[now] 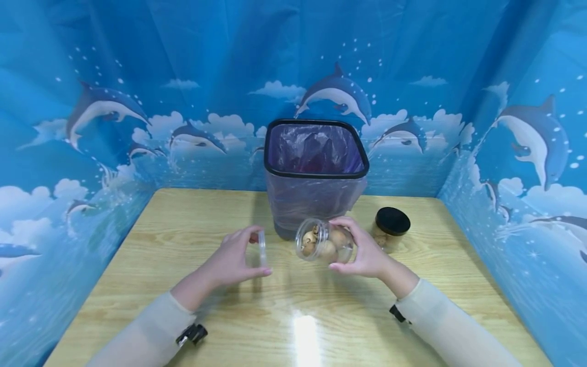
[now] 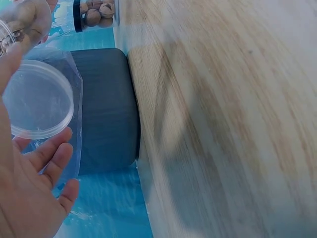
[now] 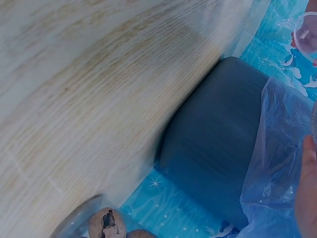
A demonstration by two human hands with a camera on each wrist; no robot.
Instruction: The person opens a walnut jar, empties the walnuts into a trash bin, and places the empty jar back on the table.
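Note:
My left hand (image 1: 236,257) grips a round clear plastic lid (image 1: 262,248) by its edge, thumb below and fingers above in the head view. The left wrist view shows the lid (image 2: 39,101) face-on, apart from any jar. With my right hand (image 1: 359,247) I hold a clear jar (image 1: 327,242), tilted on its side with its open mouth toward the left hand. Several round brown walnuts (image 1: 337,238) lie inside it, and some look cracked. Both hands are above the table, in front of the bin.
A dark bin (image 1: 316,201) lined with a translucent purple bag stands at the table's back. Right of it sits a second jar (image 1: 387,238) with a black lid (image 1: 393,220), holding walnuts (image 2: 92,17). Blue dolphin curtains (image 1: 220,61) enclose the wooden table (image 1: 192,214).

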